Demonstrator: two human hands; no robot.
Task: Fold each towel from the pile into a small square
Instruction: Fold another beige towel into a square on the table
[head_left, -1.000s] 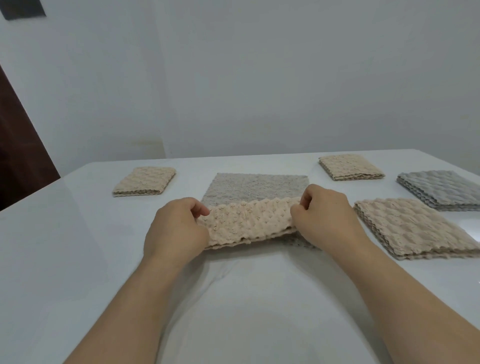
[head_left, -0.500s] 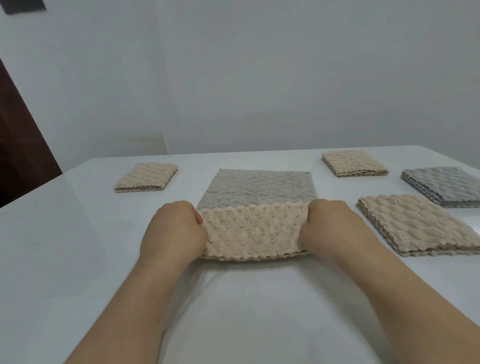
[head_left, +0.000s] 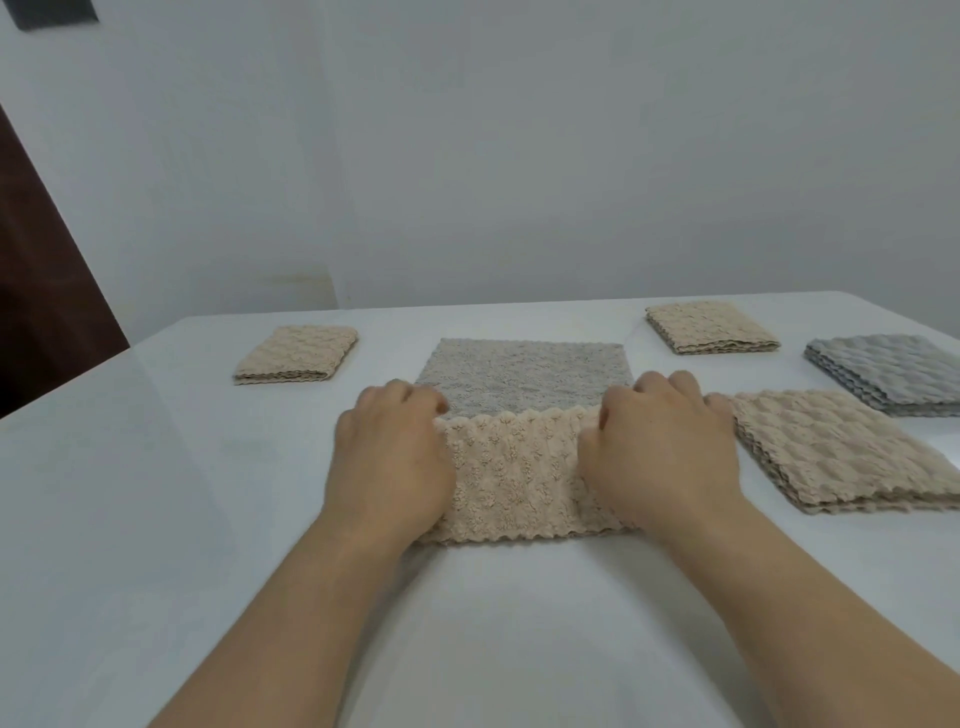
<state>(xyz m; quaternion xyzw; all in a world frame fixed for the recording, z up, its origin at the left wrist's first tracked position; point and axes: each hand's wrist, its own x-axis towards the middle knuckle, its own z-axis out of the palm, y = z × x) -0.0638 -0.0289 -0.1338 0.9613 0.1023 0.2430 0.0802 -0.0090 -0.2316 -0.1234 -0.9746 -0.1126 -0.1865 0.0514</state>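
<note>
Beige and nubbly on its turned-up near half, grey and smoother on the far half left bare, the towel (head_left: 519, 467) lies flat on the white table (head_left: 156, 519) straight in front of us, about midway across. We see its scalloped edge running across the cloth between the two hands. The left hand (head_left: 389, 457) sits on the flap's left end with its fingers curled over at the flap's far corner, and as far as we can tell it grips the cloth there. The right hand (head_left: 660, 457) holds the right end the same way, thumb lying on the beige side and fingers curled beyond the edge.

Just beside the right hand we find a beige stack (head_left: 841, 452) of larger towels, and behind that, a little apart, a grey stack (head_left: 888, 371). Farther back on the right lies a small folded beige bundle (head_left: 711, 327). Well apart on the far left lies another folded beige square (head_left: 296, 356). At the left edge we catch a dark door (head_left: 41, 286) against the pale wall (head_left: 519, 156).
</note>
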